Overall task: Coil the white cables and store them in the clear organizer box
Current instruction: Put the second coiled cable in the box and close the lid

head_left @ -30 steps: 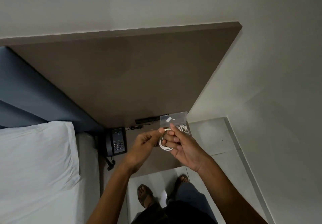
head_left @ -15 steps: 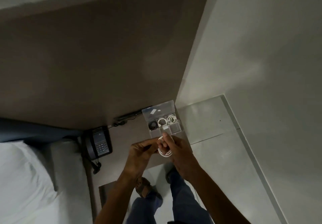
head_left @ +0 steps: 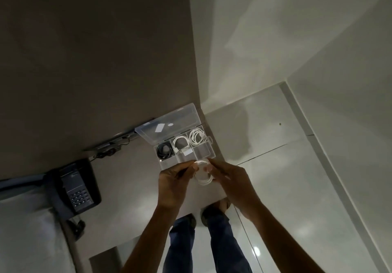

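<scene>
Both hands hold one coiled white cable (head_left: pixel 202 174) just above the pale smooth table (head_left: pixel 137 177), at the near edge of the box. Left hand (head_left: pixel 172 182) fingers curl onto the coil's left side; right hand (head_left: pixel 230 180) fingers pinch its right side. Just beyond: clear plastic organizer box (head_left: pixel 209 156), divided, hinged lid (head_left: pixel 167 124) standing open. Far row, left to right: black coiled cable (head_left: pixel 164 150), white coiled cable (head_left: pixel 180 143), another white coil (head_left: pixel 197 136). Far left: dark keypad telephone (head_left: pixel 76 188).
</scene>
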Demonstrator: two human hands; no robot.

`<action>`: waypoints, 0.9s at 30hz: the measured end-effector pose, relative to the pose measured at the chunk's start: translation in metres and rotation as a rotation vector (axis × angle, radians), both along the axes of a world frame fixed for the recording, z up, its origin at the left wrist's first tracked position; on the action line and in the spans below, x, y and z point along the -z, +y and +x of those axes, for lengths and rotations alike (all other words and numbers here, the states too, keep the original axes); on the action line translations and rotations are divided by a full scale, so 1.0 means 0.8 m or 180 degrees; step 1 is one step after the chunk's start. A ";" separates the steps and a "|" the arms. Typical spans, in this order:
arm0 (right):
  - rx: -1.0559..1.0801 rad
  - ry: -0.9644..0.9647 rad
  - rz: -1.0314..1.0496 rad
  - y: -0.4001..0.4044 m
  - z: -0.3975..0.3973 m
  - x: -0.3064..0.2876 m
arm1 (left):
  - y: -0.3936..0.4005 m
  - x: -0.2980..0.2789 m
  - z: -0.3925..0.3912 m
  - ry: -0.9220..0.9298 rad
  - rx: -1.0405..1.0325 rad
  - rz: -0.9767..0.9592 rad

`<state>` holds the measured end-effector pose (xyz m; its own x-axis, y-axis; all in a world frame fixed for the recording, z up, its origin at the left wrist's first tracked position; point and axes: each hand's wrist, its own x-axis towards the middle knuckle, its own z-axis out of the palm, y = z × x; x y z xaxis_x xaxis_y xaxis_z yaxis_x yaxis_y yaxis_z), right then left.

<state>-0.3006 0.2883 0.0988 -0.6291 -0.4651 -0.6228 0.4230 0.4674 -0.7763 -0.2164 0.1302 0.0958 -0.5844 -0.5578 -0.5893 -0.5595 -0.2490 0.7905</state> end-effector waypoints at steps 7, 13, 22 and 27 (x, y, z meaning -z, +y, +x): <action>0.0054 0.0505 0.0419 -0.007 -0.031 0.129 | 0.002 0.130 -0.029 -0.0091 0.0117 -0.0501; -0.0173 0.1147 0.0764 -0.028 -0.050 0.184 | -0.001 0.191 -0.054 -0.0016 0.0229 -0.0982; -0.0227 0.1667 0.1048 -0.036 -0.035 0.224 | 0.012 0.220 -0.046 -0.0248 0.0583 -0.1996; -0.0313 0.1792 0.1024 -0.034 -0.035 0.238 | 0.009 0.229 -0.048 -0.0183 0.1032 -0.2737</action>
<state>-0.3285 0.2610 -0.0914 -0.8636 -0.3825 -0.3284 -0.0638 0.7291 -0.6814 -0.2545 0.1374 -0.0872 -0.7713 -0.6313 -0.0806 -0.5434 0.5873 0.5998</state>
